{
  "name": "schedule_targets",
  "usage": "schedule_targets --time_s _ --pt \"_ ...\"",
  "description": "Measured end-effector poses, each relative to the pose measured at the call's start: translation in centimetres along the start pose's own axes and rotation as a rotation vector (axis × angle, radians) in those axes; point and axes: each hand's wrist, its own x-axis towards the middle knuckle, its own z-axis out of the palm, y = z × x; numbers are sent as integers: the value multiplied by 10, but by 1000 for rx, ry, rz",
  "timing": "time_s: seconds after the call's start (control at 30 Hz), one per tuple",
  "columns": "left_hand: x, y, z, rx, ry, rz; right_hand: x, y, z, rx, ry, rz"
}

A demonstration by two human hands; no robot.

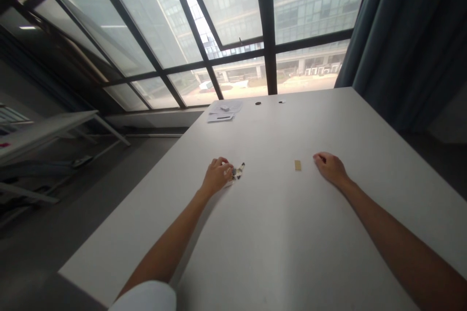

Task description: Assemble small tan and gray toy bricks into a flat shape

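On the white table (270,214), my left hand (216,175) bends its fingers over a small heap of pieces (239,171). They look white, pale yellow and black, like toy building bricks, and are too small to tell apart. The fingers cover part of the heap, so whatever they pinch is hidden. A small tan rectangular plate (297,165) with a studded-looking top lies flat between my hands, apart from both. Just right of this plate, my right hand (330,167) rests on the table with its fingers curled in, and nothing shows in it.
Papers (222,112) with a small white item on top lie at the table's far left corner. Two dark round holes (258,103) sit near the far edge. Windows stand behind, a dark blue curtain (394,48) hangs at right, and another table (47,126) is at left.
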Motion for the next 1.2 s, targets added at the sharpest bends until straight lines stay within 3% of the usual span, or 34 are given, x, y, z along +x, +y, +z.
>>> schedule_targets --time_s 0.2,0.57,0.73,0.93,1.2 --pt "-11 -5 9 25 0 -16 0 0 -1 6 -3 0" --pt "-4 -27 8 58 21 -25 -1 0 0 10 -8 -8" --pt "1 -42 9 87 13 -108 -2 -1 -1 18 -6 -2" --pt "7 -42 14 97 -59 -259 -1 0 0 25 -10 -17" --pt "27 -36 14 138 -251 -370 -2 -1 -1 22 -8 -14"
